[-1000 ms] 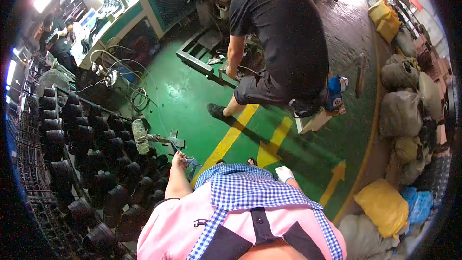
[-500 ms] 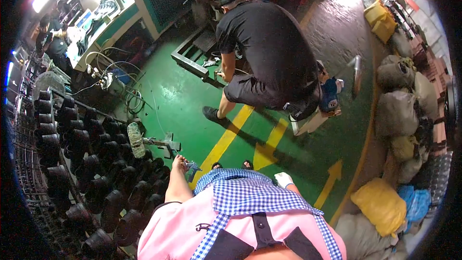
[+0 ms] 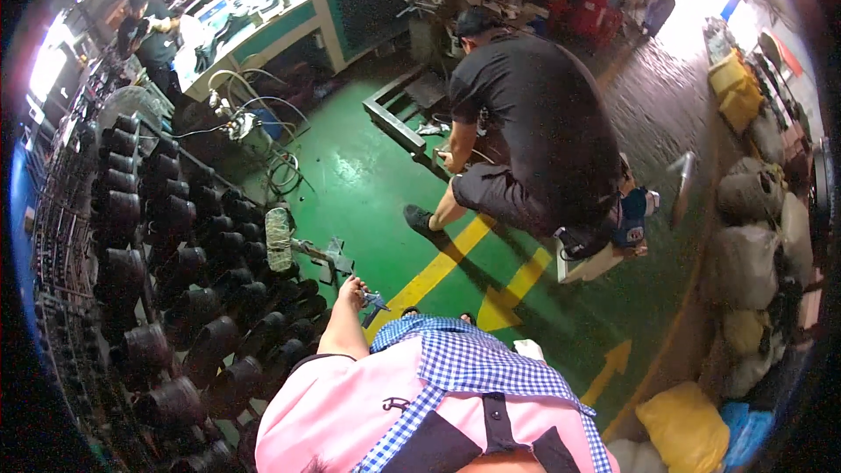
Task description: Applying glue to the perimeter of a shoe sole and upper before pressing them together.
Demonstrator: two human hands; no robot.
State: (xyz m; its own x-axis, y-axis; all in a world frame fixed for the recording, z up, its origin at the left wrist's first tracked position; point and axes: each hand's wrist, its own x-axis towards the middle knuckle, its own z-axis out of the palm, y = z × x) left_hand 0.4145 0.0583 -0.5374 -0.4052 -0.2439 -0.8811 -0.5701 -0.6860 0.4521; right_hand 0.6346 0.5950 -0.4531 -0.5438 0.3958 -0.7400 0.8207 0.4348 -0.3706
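Note:
My bare left hand (image 3: 353, 290) is out in front at the left, fingers closed round a small blue-grey spray-gun-shaped tool (image 3: 375, 302); its exact kind is hard to make out. Just beyond that hand stands a metal stand (image 3: 333, 258) with a wrapped, pale greenish roller-like pad (image 3: 279, 239) on its arm. Low at my right side, my right hand (image 3: 529, 349) wears a white glove. The checked apron (image 3: 473, 355) covers part of it, and its fingers do not show clearly.
Racks of black boot-like pieces (image 3: 201, 307) fill the left. Ahead, a person in black (image 3: 534, 114) sits on a low stool, working beside a metal frame (image 3: 394, 127). Hoses (image 3: 285, 171) lie at the back left. Sacks (image 3: 745, 254) and a yellow bag (image 3: 683, 429) line the right.
The surroundings have shifted right and slightly down in the view. My left hand still holds the tool; more of my right glove is hidden behind the apron.

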